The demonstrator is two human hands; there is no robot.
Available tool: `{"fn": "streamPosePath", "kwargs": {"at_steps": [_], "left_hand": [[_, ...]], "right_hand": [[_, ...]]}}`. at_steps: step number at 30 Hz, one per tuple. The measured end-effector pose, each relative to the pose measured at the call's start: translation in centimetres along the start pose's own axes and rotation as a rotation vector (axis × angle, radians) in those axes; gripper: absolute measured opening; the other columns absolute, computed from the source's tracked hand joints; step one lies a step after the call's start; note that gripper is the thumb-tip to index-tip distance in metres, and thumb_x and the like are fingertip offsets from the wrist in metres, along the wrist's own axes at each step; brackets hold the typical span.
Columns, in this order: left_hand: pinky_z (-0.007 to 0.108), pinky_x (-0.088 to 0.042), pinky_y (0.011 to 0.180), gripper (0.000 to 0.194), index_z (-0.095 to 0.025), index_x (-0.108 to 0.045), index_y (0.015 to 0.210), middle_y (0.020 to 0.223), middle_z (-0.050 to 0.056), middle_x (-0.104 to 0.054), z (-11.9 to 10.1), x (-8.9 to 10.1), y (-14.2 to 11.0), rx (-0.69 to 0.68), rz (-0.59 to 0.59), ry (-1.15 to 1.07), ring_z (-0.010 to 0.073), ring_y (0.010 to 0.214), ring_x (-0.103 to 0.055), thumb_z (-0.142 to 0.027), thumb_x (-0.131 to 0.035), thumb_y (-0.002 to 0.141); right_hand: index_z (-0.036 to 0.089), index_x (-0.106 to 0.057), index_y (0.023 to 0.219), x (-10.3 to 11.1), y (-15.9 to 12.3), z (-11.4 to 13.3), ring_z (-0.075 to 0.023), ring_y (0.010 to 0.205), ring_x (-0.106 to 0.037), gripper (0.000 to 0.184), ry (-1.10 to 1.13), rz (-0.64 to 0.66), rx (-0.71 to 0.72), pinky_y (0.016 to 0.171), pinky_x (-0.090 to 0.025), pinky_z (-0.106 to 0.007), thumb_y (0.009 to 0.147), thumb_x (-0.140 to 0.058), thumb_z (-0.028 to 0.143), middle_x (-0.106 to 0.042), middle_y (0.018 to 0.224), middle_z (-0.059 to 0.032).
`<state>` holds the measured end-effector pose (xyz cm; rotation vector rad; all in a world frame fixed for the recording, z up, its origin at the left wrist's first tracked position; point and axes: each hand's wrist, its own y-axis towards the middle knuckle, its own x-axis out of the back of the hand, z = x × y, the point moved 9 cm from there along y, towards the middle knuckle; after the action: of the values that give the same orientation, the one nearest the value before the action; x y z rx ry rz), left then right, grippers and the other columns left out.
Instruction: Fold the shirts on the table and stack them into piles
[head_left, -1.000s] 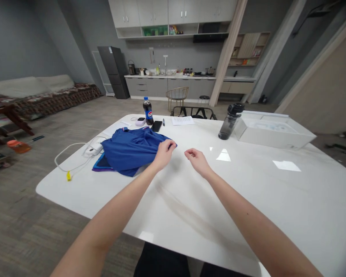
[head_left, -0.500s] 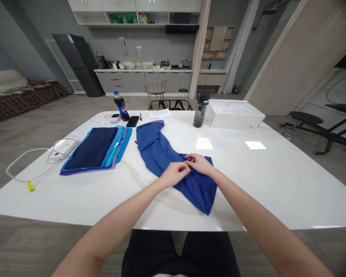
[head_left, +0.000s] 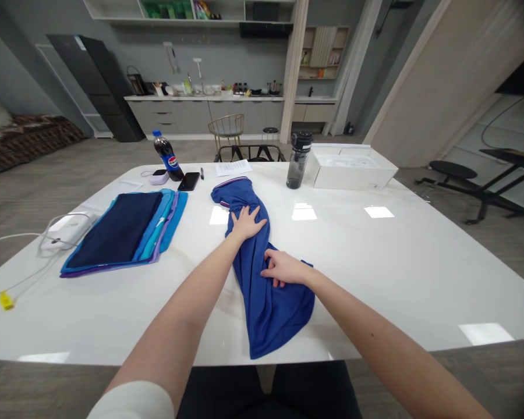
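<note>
A blue garment (head_left: 266,291) with striped trim lies bunched in a long strip down the middle of the white table (head_left: 397,262), reaching the near edge. My left hand (head_left: 245,223) rests flat on its upper part with fingers spread. My right hand (head_left: 283,269) lies on the middle of the cloth, fingers stretched out and pressing down. Neither hand grips the fabric.
A stack of folded blue and navy clothes (head_left: 122,233) lies at the left. Behind it stand a cola bottle (head_left: 167,156), a phone (head_left: 189,181) and a paper sheet (head_left: 233,167). A dark water bottle (head_left: 297,159) and white box (head_left: 351,167) sit at the back right; a white charger with cable (head_left: 65,228) lies far left.
The garment now lies in a longer strip toward the near edge. My left hand moved up the cloth and flattened; my right hand moved down and opened on it. The view tilted down slightly.
</note>
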<state>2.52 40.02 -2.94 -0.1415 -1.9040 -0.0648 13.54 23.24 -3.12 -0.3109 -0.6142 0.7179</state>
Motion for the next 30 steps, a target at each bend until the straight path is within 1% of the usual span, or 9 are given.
{"fn": "streamPosePath", "kwargs": {"at_steps": [3,5,8,11,14,16,21,26,30], "left_hand": [[0.068,-0.005,0.122,0.072,-0.035,-0.04,0.156,0.166,0.011,-0.033,-2.9,-0.7,1.3,-0.105,-0.009,-0.014,0.0348,0.155,-0.022,-0.069,-0.043,0.093],[0.065,-0.012,0.123,0.064,-0.031,-0.049,0.149,0.157,0.014,-0.045,-3.8,0.2,1.7,-0.107,-0.129,-0.047,0.0342,0.148,-0.037,-0.064,-0.047,0.094],[0.059,-0.024,0.121,0.059,-0.022,-0.052,0.144,0.149,0.018,-0.051,-2.7,2.8,2.1,0.011,-0.387,-0.095,0.0344,0.139,-0.047,-0.054,-0.054,0.094],[0.057,-0.034,0.115,0.068,-0.016,-0.045,0.147,0.15,0.023,-0.048,0.8,4.3,3.2,0.208,-0.48,-0.179,0.0387,0.139,-0.046,-0.05,-0.061,0.091],[0.048,-0.045,0.105,0.062,-0.015,-0.049,0.139,0.135,0.022,-0.061,4.5,4.0,5.0,0.325,-0.401,-0.357,0.0363,0.127,-0.058,-0.043,-0.068,0.087],[0.041,-0.048,0.1,0.05,-0.016,-0.054,0.132,0.124,0.018,-0.068,6.2,3.8,6.0,0.326,-0.377,-0.489,0.0306,0.118,-0.065,-0.036,-0.068,0.089],[0.035,-0.05,0.093,0.041,-0.015,-0.052,0.136,0.116,0.015,-0.072,10.1,3.9,7.3,0.447,-0.384,-0.616,0.024,0.108,-0.069,-0.022,-0.048,0.096],[0.041,-0.049,0.093,0.028,-0.016,-0.069,0.109,0.124,0.02,-0.066,10.2,4.6,10.1,0.375,-0.229,-0.291,0.0334,0.116,-0.065,-0.031,-0.064,0.087],[0.04,-0.048,0.088,0.013,-0.02,-0.065,0.082,0.096,0.013,-0.071,9.2,4.1,11.8,0.273,-0.188,-0.325,0.0308,0.102,-0.067,-0.031,-0.062,0.087]], "right_hand": [[0.021,-0.043,0.113,-0.7,-0.4,-0.8,-0.0148,0.051,-0.068,0.035,0.168,0.119,-0.093,0.044,-0.049,-0.02,0.089,-0.067,0.027,-0.066,0.072,0.005],[0.02,-0.044,0.115,-0.9,-0.8,-0.9,-0.0152,0.051,-0.068,0.039,0.232,0.233,-0.128,0.043,-0.05,-0.021,0.088,-0.069,0.032,-0.068,0.075,0.0033],[0.017,-0.057,0.102,0.9,-0.5,-0.8,-0.0126,0.05,-0.066,0.03,0.235,0.308,-0.113,0.041,-0.046,-0.019,0.089,-0.068,0.042,-0.07,0.077,-0.0009],[0.015,-0.062,0.079,5.9,1.9,-1.0,-0.0083,0.047,-0.059,0.03,0.229,0.083,-0.065,0.04,-0.04,-0.017,0.09,-0.067,0.043,-0.068,0.071,-0.0016],[0.016,-0.064,0.081,11.4,4.9,-1.1,-0.0064,0.045,-0.052,0.019,0.312,-0.274,0.003,0.039,-0.036,-0.017,0.089,-0.068,0.032,-0.062,0.064,0.0016],[0.017,-0.064,0.086,13.5,7.2,-0.5,-0.007,0.045,-0.051,0.009,0.374,-0.415,0.067,0.039,-0.037,-0.017,0.089,-0.067,0.025,-0.06,0.063,0.003],[0.018,-0.065,0.096,15.0,14.5,3.7,-0.0129,0.064,-0.066,0.01,0.435,-0.485,0.209,0.055,-0.055,-0.023,0.089,-0.059,0.016,-0.065,0.075,0.0],[0.019,-0.069,0.107,16.3,19.0,7.3,-0.019,0.096,-0.069,0.019,-0.089,-0.669,0.204,0.094,-0.054,-0.034,0.09,-0.061,0.021,-0.072,0.101,-0.0063],[0.017,-0.06,0.132,17.3,19.9,7.4,-0.0296,0.114,-0.064,0.048,-0.348,-0.761,0.03,0.096,-0.052,-0.041,0.091,-0.062,0.041,-0.062,0.131,-0.0168]]}}
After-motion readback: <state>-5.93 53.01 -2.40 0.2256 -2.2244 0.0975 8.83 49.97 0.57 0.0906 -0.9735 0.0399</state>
